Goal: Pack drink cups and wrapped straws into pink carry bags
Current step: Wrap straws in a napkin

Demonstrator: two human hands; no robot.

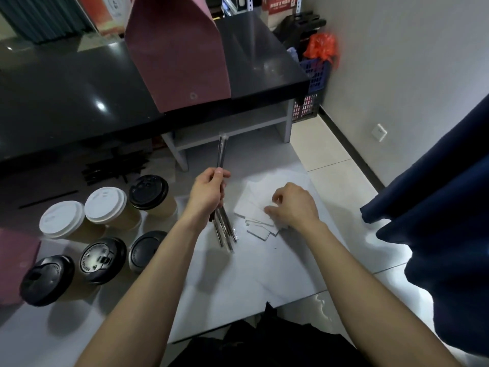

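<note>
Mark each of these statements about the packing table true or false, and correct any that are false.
1. The left hand holds a bundle of wrapped straws. True.
2. Every cup on the table has a black lid. False: two cups have white lids, four have black lids.
3. The right hand rests on a pile of white paper pieces. True.
4. A pink carry bag stands on the dark counter. True.
5. The right hand has a cup in its grip. False: it touches only the white paper pieces.
</note>
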